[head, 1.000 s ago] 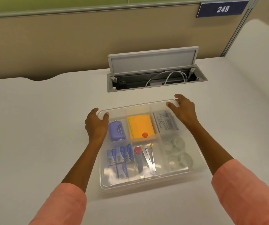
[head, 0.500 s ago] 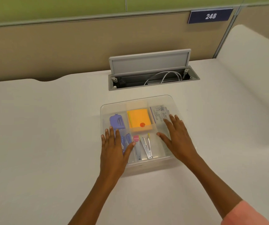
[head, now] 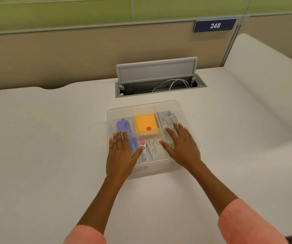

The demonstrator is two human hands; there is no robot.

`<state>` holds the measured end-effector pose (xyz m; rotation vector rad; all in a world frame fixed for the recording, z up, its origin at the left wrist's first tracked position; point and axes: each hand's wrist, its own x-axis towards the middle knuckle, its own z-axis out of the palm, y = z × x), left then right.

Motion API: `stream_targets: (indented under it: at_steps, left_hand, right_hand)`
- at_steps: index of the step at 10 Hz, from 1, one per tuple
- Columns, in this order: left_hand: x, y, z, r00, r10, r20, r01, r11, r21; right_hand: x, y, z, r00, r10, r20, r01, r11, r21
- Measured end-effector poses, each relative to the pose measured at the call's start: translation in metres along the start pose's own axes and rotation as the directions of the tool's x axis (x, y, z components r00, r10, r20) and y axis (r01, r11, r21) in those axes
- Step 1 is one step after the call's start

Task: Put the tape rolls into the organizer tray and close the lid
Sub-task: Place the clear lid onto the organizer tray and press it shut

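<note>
Clear plastic makes up the tray (head: pixel 185 120) at the centre of the frame, sitting on a pale desk (head: pixel 53 138) with its see-through lid (head: pixel 120 111) laid over the top. Both hands lie flat on that lid, fingers spread and gripping nothing: the left hand (head: pixel 122 154) over the lower left part, the right hand (head: pixel 182 147) over the lower right. Through the lid show an orange pad (head: pixel 146 124) with a red dot in the upper middle compartment, a purple item (head: pixel 123 125) at upper left, a printed packet (head: pixel 166 118) at upper right, and a pink-capped tool (head: pixel 142 148) beside metal clips (head: pixel 153 149) at lower middle. The tape rolls would be in the lower right compartment, but the right hand covers it and only a faint clear shape peeks out beside the thumb. Above the tray, an open cable hatch (head: pixel 159 80) holds white cables. A blue sign (head: pixel 214 25) reading 248 hangs at upper right. Pink sleeves (head: pixel 247 224) fill the bottom edge.
</note>
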<state>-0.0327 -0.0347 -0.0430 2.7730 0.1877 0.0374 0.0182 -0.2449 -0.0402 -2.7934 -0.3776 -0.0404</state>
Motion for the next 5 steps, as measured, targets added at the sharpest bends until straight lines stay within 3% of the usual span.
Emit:
stream_targets:
  at_steps: [3,5]
  left_hand:
    - [0.005,0.005,-0.01,0.999,-0.02,0.039,0.023,0.997,-0.079]
    - [0.01,0.02,-0.027,1.0,0.01,-0.015,-0.011,0.996,-0.089]
  right_hand:
    - [-0.001,0.0,-0.006,1.0,0.004,0.003,-0.004,0.987,0.159]
    - [-0.007,-0.013,-0.044,0.988,0.027,-0.155,0.048,0.887,0.459]
